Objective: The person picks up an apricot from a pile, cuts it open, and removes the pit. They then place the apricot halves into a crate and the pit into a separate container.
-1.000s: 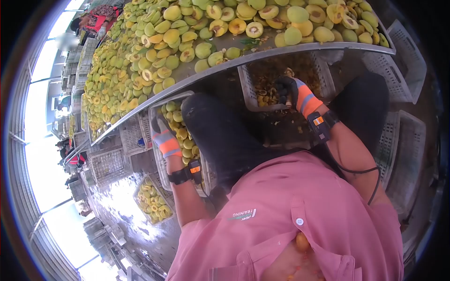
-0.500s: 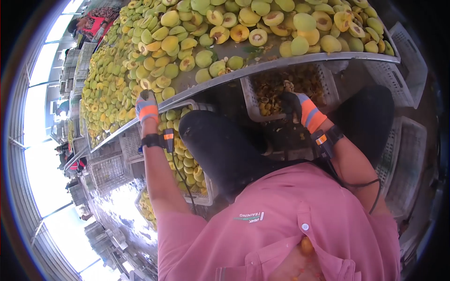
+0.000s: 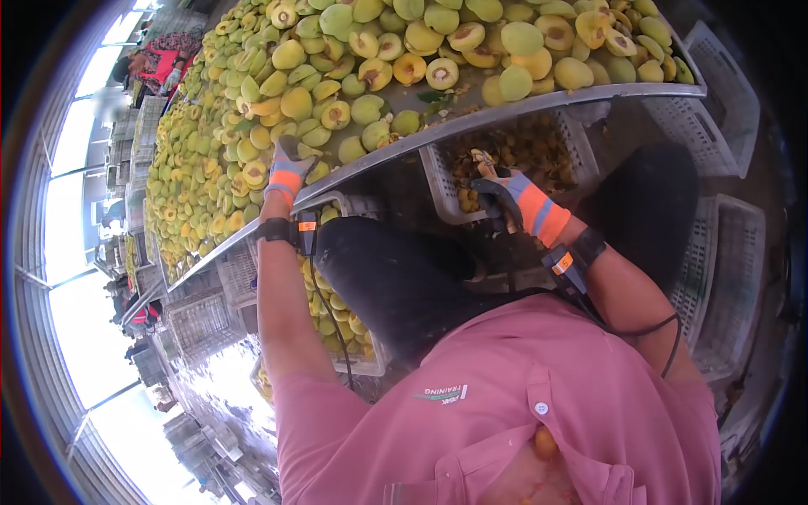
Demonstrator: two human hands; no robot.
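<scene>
My left hand, in a grey and orange glove, reaches over the metal rim of the table among the halved yellow-green fruits. Its thumb and fingers are apart, and I see nothing held between them. Many of the halves show a brown stone or a hollow at the centre. My right hand, gloved alike, is closed around a wooden-handled tool. A pale, lumpy end sticks out above the fist; what kind of tool it is I cannot make out. This hand hangs by the near edge of a white crate holding brown scraps.
The table's metal edge curves across in front of me. A crate of fruit halves stands beside my left knee. More pale crates are stacked at the right. Another person is at the table's far left.
My left hand has moved right and further over the fruit, its fingers now spread. My right hand has shifted slightly left with the tool. The whole view has turned a little.
</scene>
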